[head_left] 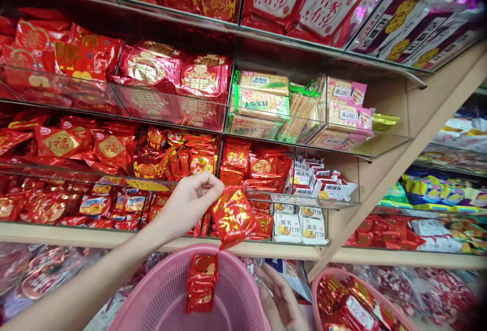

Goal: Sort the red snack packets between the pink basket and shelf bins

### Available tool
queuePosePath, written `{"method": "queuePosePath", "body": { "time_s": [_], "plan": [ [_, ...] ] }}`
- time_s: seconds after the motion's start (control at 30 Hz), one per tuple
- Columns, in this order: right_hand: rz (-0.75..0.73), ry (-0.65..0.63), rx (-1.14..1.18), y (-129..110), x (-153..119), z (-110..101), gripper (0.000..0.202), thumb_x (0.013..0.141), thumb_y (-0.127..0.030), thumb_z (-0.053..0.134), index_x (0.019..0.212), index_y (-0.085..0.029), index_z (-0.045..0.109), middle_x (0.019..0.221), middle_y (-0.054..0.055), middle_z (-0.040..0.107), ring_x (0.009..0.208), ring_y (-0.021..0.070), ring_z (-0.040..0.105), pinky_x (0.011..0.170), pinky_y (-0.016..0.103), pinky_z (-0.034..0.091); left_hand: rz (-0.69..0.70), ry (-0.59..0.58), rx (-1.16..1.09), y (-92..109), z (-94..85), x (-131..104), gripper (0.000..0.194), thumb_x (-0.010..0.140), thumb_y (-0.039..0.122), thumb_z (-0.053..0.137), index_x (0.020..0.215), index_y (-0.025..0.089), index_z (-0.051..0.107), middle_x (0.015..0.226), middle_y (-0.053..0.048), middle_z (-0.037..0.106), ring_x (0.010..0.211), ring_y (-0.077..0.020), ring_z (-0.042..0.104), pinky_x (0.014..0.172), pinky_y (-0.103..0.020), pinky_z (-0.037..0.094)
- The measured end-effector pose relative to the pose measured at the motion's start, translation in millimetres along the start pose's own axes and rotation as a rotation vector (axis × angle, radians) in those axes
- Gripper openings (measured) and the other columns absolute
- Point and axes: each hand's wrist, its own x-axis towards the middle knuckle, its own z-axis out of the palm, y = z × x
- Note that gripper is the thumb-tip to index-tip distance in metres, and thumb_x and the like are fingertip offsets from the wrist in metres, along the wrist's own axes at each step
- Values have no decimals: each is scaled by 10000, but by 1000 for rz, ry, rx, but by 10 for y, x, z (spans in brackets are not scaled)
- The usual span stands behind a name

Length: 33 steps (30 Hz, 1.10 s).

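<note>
Left hand [192, 199] pinches a red packet [234, 215], partly hiding shelved snacks [263, 222]; right hand [283, 300] flanks pink basket [146, 298], grip unclear.

You are in a shop, apparently one for packaged snacks: tiered shelves [380, 257] face you, divided by clear panels into bins of like goods, from red packets [63, 143] to green cracker packs [262, 104]. More stocked shelving [443, 208] runs to your right, and a pink basket [155, 290] before you contains wrapped packets.
</note>
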Motion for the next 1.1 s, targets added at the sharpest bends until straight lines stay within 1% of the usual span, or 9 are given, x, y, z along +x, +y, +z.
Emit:
{"method": "queuePosePath", "body": {
  "time_s": [0.07, 0.13, 0.23, 0.33, 0.5, 0.63, 0.77, 0.9, 1.1],
  "plan": [
    [16, -118, 310, -254, -35, 202, 512, 745, -532, 639, 1144, -214, 593, 1136, 109, 686, 1082, 256, 617, 935, 390, 493, -131, -49, -89, -99, 61, -186, 208, 841, 334, 534, 731, 159, 555, 719, 4, 587, 660, -117, 508, 617, -237, 409],
    [60, -253, 509, -478, -81, 380, 432, 730, -516, 664, 1058, -237, 629, 1085, 76, 708, 988, 228, 654, 865, 359, 523, -200, -57, -122, -212, 109, -348, 215, 840, 343, 536, 732, 158, 555, 729, 2, 592, 673, -119, 514, 633, -238, 413],
    [80, -307, 489, -635, -132, 536, 311, 772, -464, 642, 966, -222, 674, 973, 59, 739, 888, 194, 673, 807, 302, 527, -227, -30, -121, -363, 143, -522, 221, 846, 349, 529, 730, 163, 559, 728, 8, 583, 675, -119, 514, 638, -235, 409],
    [111, -274, 378, -583, -144, 566, 344, 769, -477, 636, 965, -199, 692, 871, 61, 751, 793, 192, 682, 759, 299, 530, -227, -19, -118, -472, 139, -617, 220, 856, 343, 516, 731, 168, 559, 727, 15, 569, 676, -116, 506, 631, -227, 403],
    [85, -261, 164, -387, -148, 527, 345, 763, -512, 618, 743, -174, 684, 613, 45, 713, 576, 170, 639, 606, 268, 498, -281, -64, -166, -582, 113, -678, 212, 852, 356, 540, 761, 166, 562, 698, 31, 549, 644, -104, 486, 603, -212, 391],
    [-4, -301, -1, -308, -177, 504, 373, 782, -523, 578, 650, -185, 660, 585, 38, 700, 549, 161, 614, 567, 249, 458, -340, -187, -210, -627, 96, -698, 229, 846, 374, 567, 840, 157, 639, 768, 0, 630, 707, -122, 542, 648, -222, 417],
    [-51, -322, -112, -293, -202, 483, 388, 793, -507, 566, 580, -192, 646, 555, 20, 682, 529, 146, 603, 537, 221, 431, -352, -236, -200, -692, 76, -719, 263, 840, 387, 580, 775, 147, 666, 720, 4, 627, 667, -115, 529, 625, -217, 413],
    [-51, -334, -100, -282, -215, 487, 395, 803, -494, 561, 558, -193, 634, 525, 9, 666, 499, 134, 596, 527, 210, 423, -373, -183, -243, -768, 104, -756, 293, 831, 411, 589, 740, 139, 646, 684, 14, 596, 632, -103, 498, 595, -210, 397],
    [19, -344, -6, -166, -218, 487, 398, 787, -517, 575, 546, -203, 621, 470, 12, 653, 455, 140, 583, 493, 221, 423, -423, -66, -281, -838, 218, -835, 341, 817, 467, 583, 718, 141, 603, 648, 19, 564, 597, -102, 466, 566, -214, 375]
  ]
}}
